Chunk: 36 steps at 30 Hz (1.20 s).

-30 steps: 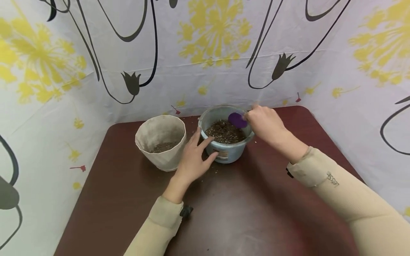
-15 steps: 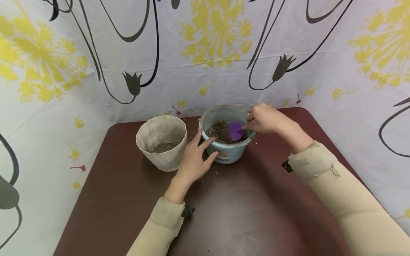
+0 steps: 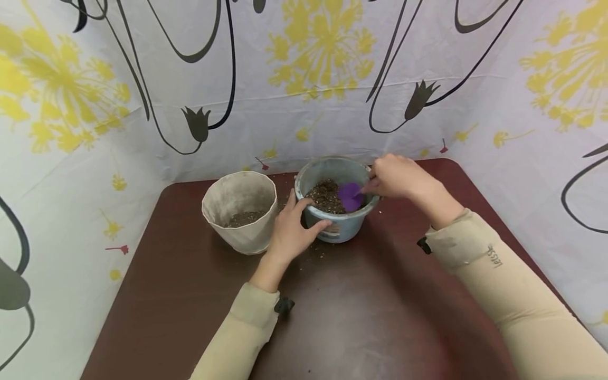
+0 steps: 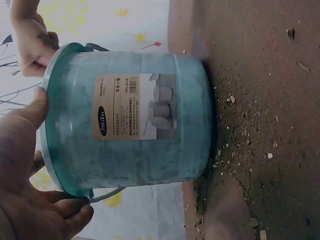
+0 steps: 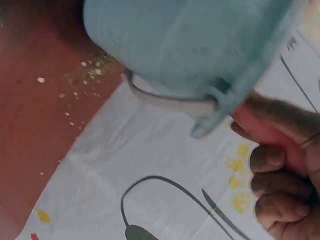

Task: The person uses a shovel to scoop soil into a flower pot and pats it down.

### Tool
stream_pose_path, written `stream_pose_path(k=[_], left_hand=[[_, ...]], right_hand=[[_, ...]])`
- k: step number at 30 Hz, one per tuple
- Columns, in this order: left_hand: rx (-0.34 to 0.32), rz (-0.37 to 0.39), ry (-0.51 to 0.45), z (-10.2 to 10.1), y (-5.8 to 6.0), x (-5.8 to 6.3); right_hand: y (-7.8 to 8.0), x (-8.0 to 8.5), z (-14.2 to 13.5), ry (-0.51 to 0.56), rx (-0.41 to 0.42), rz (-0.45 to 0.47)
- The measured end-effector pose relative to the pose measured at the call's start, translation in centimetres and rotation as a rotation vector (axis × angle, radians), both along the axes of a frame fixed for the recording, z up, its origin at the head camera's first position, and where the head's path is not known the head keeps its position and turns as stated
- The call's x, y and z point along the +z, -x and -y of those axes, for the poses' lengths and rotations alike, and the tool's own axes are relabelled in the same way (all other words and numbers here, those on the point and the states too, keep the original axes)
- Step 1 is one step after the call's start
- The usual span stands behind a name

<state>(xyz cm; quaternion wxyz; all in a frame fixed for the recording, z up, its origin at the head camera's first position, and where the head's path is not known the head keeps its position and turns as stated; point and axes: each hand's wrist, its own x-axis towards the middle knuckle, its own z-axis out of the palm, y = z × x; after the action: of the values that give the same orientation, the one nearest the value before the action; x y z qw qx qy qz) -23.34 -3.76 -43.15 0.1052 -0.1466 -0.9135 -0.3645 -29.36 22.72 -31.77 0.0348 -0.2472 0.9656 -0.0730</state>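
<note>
A light-blue plastic bucket (image 3: 349,229) stands upright at the back of the table, partly filled with dark soil (image 3: 325,194). My left hand (image 3: 291,232) holds its near-left rim, fingers over the edge and thumb at the front; the left wrist view shows the bucket's label (image 4: 110,112). My right hand (image 3: 399,177) grips a small trowel by its handle, pinkish in the right wrist view (image 5: 275,137). The trowel's purple blade (image 3: 350,197) is down in the bucket against the soil; its tip is hidden.
A whitish faceted pot (image 3: 242,237) with a little soil at its bottom stands left of the bucket, close to my left hand. Soil crumbs (image 4: 232,100) lie on the dark red-brown table (image 3: 342,316). Flower-patterned sheeting (image 3: 304,126) rises behind and at both sides.
The trowel's blade has moved down from near the bucket's right wall into the soil. My left hand's fingers have shifted a little and bent over the rim.
</note>
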Motion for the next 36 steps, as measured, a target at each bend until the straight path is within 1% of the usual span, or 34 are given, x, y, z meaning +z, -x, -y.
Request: stream_pose_path(k=[2,4,6,8,13,15,19,21,26,30,36], left_hand=[[0.002,-0.004,-0.007,0.1,0.1,-0.1],[-0.001,-0.012,-0.011,0.2,0.2,-0.2],[-0.005,-0.022,-0.013,0.3,0.3,-0.3],[-0.006,-0.031,-0.020,0.3,0.4,-0.2],[-0.001,-0.031,-0.045,0.4,0.3,-0.1],[-0.002,-0.031,-0.044,0.4,0.4,0.0],[-0.003,-0.046,-0.021,0.3,0.5,0.0],[0.002,-0.055,-0.013,0.3,0.5,0.0],[0.002,-0.056,-0.006,0.3,0.6,0.0],[-0.006,-0.042,-0.004,0.4,0.6,0.1],[-0.008,-0.025,-0.009,0.4,0.4,0.1]], right_hand=[[0.2,0.0,0.0,-0.002,0.002,0.020],[0.4,-0.1,0.1,0.018,0.031,0.036],[0.7,-0.4,0.2,0.055,0.074,0.026],[0.9,-0.7,0.0,0.098,0.092,0.049],[1.1,-1.3,-0.4,0.193,0.066,0.118],[1.2,-1.6,-0.5,0.215,0.058,0.117],[1.2,-2.4,-0.4,0.228,0.064,0.077],[1.2,-2.8,-0.2,0.225,0.060,0.072],[1.3,-2.7,0.1,0.226,0.002,0.082],[1.3,-3.0,0.6,0.232,0.000,0.076],[1.1,-3.2,0.4,0.299,-0.012,0.148]])
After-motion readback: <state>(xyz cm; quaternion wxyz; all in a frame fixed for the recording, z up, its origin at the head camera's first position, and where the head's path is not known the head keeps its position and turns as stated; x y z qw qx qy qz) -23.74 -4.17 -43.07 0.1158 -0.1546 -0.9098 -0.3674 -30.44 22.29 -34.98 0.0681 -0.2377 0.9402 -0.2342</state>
